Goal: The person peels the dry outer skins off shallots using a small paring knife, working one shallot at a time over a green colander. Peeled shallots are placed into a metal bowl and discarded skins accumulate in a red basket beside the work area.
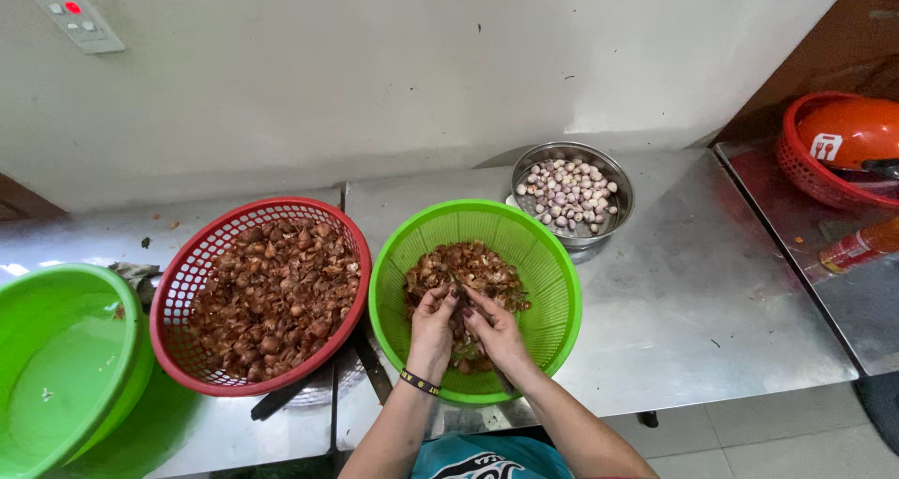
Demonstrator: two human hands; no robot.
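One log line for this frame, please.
left hand + right hand: together over skins | in green basket | red basket left | steel bowl behind

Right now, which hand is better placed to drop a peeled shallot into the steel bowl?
Probably the right hand: the steel bowl sits up on that side, while the left hand is nearer the red basket.

desk (712,301): brushed metal, smooth, dull sheen
green basket (552,282): perforated plastic, glossy
red basket (187,282): plastic mesh, slightly shiny
green basin (56,367), at 9 o'clock: smooth glossy plastic
steel colander (623,193), at 1 o'clock: polished metal, perforated
peels (478,268): dry, papery, matt brown
wall (375,67): matt painted plaster
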